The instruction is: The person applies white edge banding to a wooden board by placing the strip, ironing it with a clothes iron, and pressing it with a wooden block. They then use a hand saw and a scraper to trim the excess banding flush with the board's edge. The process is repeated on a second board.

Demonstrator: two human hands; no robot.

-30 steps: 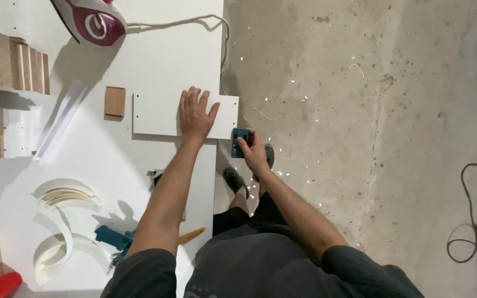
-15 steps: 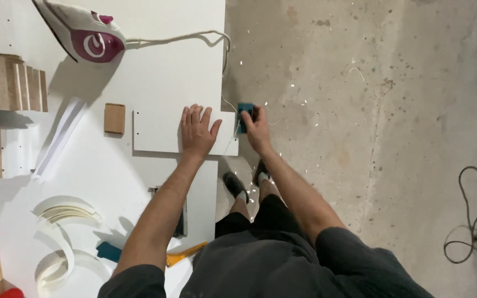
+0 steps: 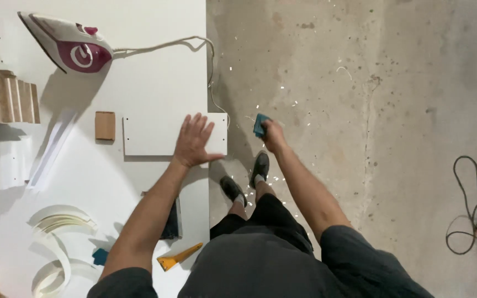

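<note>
Small white rectangular board panel [image 3: 155,134] lying flat near the centre of the frame, at the right edge of the white surface [image 3: 139,72]. Left hand [image 3: 193,140] pressed flat on it, fingers spread wide. Right hand [image 3: 273,135] just right of the panel, off the surface and over the concrete floor [image 3: 371,110], fingers closed around a small teal block [image 3: 260,124]. Small brown wooden piece [image 3: 105,126] just left of the panel. White and magenta clothes iron [image 3: 70,47] in upper left.

Bright, sharp; hard shadows leftward.
</note>
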